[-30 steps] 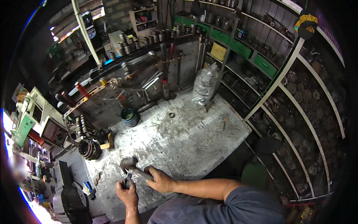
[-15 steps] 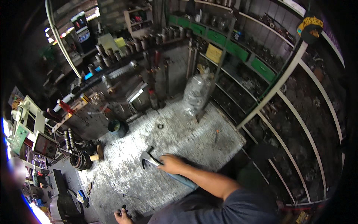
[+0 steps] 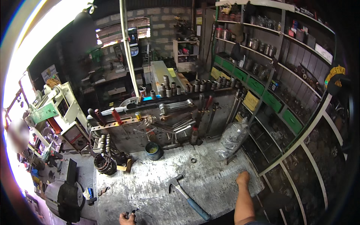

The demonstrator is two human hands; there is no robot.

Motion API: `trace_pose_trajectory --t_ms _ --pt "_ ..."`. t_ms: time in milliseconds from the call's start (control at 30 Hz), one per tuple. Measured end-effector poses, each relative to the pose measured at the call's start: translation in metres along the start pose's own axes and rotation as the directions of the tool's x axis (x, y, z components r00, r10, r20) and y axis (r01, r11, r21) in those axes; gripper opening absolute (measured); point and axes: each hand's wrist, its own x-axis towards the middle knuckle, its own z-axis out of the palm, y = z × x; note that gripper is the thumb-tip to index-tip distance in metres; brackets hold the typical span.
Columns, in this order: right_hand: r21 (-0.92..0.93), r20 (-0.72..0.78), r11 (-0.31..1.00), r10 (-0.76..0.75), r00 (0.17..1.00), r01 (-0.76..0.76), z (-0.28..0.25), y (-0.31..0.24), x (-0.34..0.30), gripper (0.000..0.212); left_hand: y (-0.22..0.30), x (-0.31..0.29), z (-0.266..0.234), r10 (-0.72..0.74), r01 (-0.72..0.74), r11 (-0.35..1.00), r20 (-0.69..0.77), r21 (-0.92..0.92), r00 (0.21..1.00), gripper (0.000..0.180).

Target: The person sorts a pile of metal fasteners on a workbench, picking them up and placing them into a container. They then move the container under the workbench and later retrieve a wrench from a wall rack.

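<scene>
On the metal-topped bench (image 3: 150,187) lies a claw hammer (image 3: 184,193) with a blue grip, its head pointing away from me; neither hand touches it. My right hand (image 3: 243,178) is down at the bench's right side with its fingers curled; what they close on, if anything, is hidden. At the lower edge, my left hand (image 3: 126,219) is closed round a small black thing, too dark to name. Beside it lies a thin dark rod (image 3: 144,213). A small metal ring (image 3: 193,160) rests farther back on the bench.
A blue tub (image 3: 153,151) and a clear plastic bag (image 3: 232,140) stand along the bench's back. Behind them hang spanners (image 3: 176,127) under a row of sockets (image 3: 204,86). A black vise-like block (image 3: 65,195) is at left; shelves with green drawers (image 3: 272,101) rise at right.
My right hand has let go of the hammer and moved to the bench's right side. The hammer is left lying there. The view has tilted up and swung left.
</scene>
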Motion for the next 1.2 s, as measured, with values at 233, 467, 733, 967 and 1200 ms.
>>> trace_pose_trajectory --t_ms 233,467,733,967,1200 --pt "-0.017 -0.019 0.999 -0.027 0.999 0.026 -0.021 -0.035 -0.027 0.019 -0.073 0.004 -0.019 0.017 -0.014 0.999 -0.103 0.032 0.995 0.034" --pt "0.111 -0.371 0.278 -0.879 0.299 0.954 -0.090 -0.277 -0.106 0.017 -0.079 -0.022 -0.059 0.046 -0.035 0.997 -0.167 0.065 0.985 0.018" --pt "-0.295 -0.447 -0.088 -0.867 -0.219 0.951 -0.105 -0.551 -0.120 0.023 -0.053 -0.032 -0.081 -0.090 0.080 0.996 -0.273 -0.047 0.958 0.034" --pt "-0.185 -0.433 0.023 -0.899 -0.061 0.982 -0.096 -0.564 -0.116 0.011 -0.052 -0.078 -0.109 -0.237 0.193 0.969 -0.343 -0.156 0.909 0.026" --pt "-0.216 -0.362 0.042 -0.931 -0.040 0.976 -0.113 -0.560 -0.141 0.012 -0.056 -0.093 -0.113 -0.346 0.271 0.926 -0.302 -0.262 0.889 0.025"
